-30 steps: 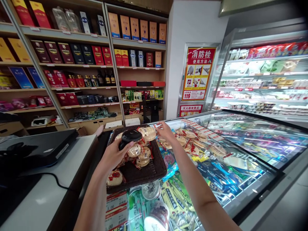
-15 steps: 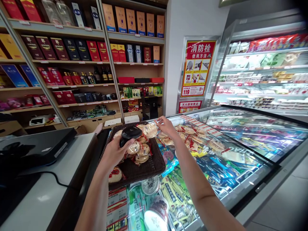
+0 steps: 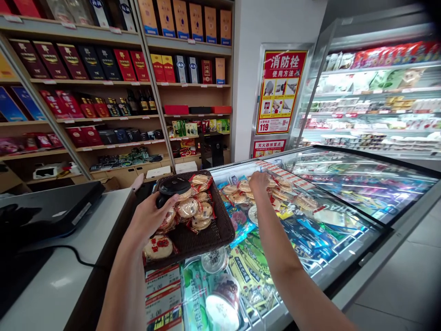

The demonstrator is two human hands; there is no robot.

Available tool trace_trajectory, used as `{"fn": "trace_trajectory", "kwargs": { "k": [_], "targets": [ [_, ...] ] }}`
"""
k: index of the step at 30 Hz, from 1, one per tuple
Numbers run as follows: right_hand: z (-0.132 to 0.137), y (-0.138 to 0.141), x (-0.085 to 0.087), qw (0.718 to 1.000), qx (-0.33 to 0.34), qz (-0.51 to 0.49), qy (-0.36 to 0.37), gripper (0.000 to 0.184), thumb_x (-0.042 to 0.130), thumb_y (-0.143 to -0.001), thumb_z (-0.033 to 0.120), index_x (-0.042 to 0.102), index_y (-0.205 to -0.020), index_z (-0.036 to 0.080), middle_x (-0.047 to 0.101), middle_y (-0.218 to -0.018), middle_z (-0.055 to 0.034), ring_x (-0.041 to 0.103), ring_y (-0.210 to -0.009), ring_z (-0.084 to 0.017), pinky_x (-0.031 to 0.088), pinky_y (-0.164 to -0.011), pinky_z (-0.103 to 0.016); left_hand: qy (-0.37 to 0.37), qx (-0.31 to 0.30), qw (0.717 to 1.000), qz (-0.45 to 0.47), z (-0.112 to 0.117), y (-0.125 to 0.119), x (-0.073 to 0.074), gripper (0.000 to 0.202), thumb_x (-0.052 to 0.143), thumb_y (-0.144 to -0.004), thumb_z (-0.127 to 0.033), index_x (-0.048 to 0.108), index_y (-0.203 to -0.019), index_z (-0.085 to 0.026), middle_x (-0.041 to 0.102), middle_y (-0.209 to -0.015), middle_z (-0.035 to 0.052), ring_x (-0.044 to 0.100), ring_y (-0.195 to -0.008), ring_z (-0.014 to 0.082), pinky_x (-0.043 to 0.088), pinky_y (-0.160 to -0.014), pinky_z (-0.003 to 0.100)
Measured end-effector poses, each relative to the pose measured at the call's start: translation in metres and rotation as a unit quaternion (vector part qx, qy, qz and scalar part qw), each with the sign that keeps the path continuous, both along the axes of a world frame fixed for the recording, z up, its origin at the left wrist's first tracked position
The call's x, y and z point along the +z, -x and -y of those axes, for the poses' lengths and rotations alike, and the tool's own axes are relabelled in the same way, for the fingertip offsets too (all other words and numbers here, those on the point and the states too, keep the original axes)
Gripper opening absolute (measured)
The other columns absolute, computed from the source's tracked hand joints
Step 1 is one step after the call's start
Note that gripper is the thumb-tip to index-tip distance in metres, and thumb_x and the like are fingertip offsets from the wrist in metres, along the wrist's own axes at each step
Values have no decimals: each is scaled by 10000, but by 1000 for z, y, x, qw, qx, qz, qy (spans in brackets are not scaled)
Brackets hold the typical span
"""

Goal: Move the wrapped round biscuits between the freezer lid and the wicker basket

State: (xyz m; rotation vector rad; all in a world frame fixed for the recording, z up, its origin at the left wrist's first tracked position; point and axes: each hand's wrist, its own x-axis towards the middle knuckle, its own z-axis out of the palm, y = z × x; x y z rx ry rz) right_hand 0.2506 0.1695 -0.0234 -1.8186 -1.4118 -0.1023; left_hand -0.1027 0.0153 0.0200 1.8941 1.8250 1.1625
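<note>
Two bare hands work over a shop's chest freezer. The left hand is clamped around a black round-topped object, its fingers wrapped over the near side, and holds it above the far-left corner of a dark woven basket that sits on the freezer's glass lid. Just right of that hand, inside the basket, lies a heap of wrapped round cakes, with one more red-printed cake under the wrist at the basket's near corner. The right hand stretches farther out, well apart from the left and beyond the basket's right edge, its back to the camera and its fingers pressed down among loose pastries spread across the glass. Whether it grips one cannot be told, since the fingertips are hidden. More of these pastries trail off to the right of that hand. Left of the left forearm runs a white counter bearing a black terminal. Beyond both hands rise wooden shelves of boxed goods, a red notice and an open chiller.
</note>
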Motion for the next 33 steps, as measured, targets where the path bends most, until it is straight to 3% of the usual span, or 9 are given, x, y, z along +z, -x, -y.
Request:
{"fn": "trace_trajectory", "kwargs": {
  "k": [3, 6, 8, 10, 13, 15, 21, 26, 33],
  "targets": [
    [3, 37, 10, 999, 18, 17, 23, 260, 469, -918, 56, 668, -1086, 60, 600, -1211, -295, 602, -1133, -345, 481, -902, -433, -5, 36, 999, 3, 1, 7, 1, 531, 569, -751, -735, 625, -788, -208, 634, -577, 11, 561, -558, 192, 369, -527, 260],
    [10, 90, 13, 974, 218, -26, 56, 142, 575, -952, 222, 692, -996, 156, 705, -1036, -117, 652, -1004, -219, 496, -923, -337, -5, 39, 999, 29, 2, 11, 1, 566, 580, -742, -755, 644, -841, -202, 641, -597, 16, 579, -581, 199, 389, -536, 259],
    [16, 123, 8, 914, 370, -141, 89, 190, 572, -978, 331, 677, -1074, 205, 717, -1062, -57, 662, -970, -169, 527, -865, -285, -4, 35, 998, 42, 4, 10, 1, 580, 571, -745, -764, 646, -857, -200, 641, -617, 18, 592, -603, 203, 400, -544, 259],
    [22, 148, 0, 822, 481, -267, 148, 203, 545, -999, 352, 679, -1072, 218, 725, -1087, -41, 679, -922, -136, 545, -774, -237, -4, 37, 998, 42, 7, 9, 2, 584, 556, -754, -767, 647, -857, -199, 634, -621, 19, 591, -612, 206, 397, -542, 260],
    [27, 164, -7, 741, 508, -392, 198, 232, 531, -1009, 294, 709, -919, 175, 750, -994, -63, 686, -792, -114, 544, -686, -203, -4, 37, 999, 36, 8, 7, 2, 576, 556, -759, -759, 648, -855, -199, 632, -616, 18, 584, -614, 206, 390, -540, 259],
    [26, 162, -7, 747, 472, -427, 191, 262, 548, -995, 249, 718, -822, 152, 754, -887, -75, 679, -723, -116, 556, -683, -217, -4, 29, 999, 33, 7, 6, 2, 572, 561, -758, -760, 644, -839, -200, 628, -609, 14, 579, -606, 203, 387, -538, 258],
    [22, 126, 17, 848, 368, -366, 105, 269, 587, -916, 123, 710, -678, 146, 746, -756, -49, 683, -679, -113, 568, -683, -209, 9, 0, 999, 48, 5, 4, 0, 559, 578, -757, -763, 625, -830, -211, 598, -573, -12, 546, -571, 182, 367, -532, 254],
    [37, 92, 40, 864, 373, -331, 75, 263, 590, -917, 145, 730, -695, 133, 747, -740, -64, 698, -677, -128, 579, -701, -232, -7, -59, 995, 77, 3, -4, -5, 557, 560, -767, -772, 568, -786, -216, 574, -561, -15, 515, -521, 166, 363, -506, 260],
    [50, 82, 53, 882, 356, -300, 76, 226, 573, -925, 154, 755, -794, 120, 774, -882, -81, 726, -806, -152, 568, -746, -225, -11, -66, 997, 38, 1, -17, -6, 560, 534, -773, -760, 592, -841, -207, 547, -529, -23, 509, -514, 173, 348, -498, 259]
  ]
}}
